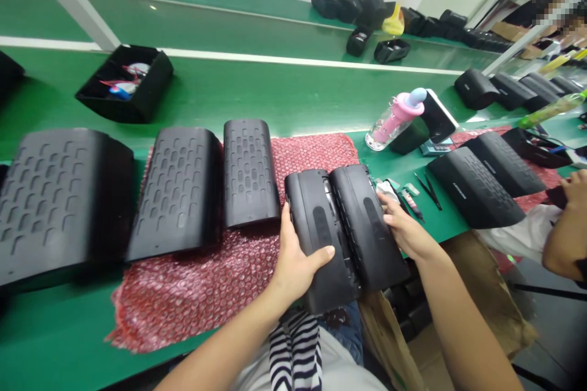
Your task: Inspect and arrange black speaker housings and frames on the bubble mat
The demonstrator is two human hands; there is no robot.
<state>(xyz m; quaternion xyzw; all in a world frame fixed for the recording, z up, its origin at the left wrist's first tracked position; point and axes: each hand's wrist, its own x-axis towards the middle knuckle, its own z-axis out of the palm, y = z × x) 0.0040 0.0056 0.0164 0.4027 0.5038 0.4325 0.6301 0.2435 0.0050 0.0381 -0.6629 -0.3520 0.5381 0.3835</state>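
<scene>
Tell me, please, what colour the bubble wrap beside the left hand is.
The bubble wrap is red, seen best in the head view.

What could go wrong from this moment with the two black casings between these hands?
The near ends of the left casing and right casing appear to reach past the bench edge; one might tip if the left hand or right hand slips.
The casings lie close side by side, so they may rub and scratch.
The tweezers beside the right hand might get knocked.
</scene>
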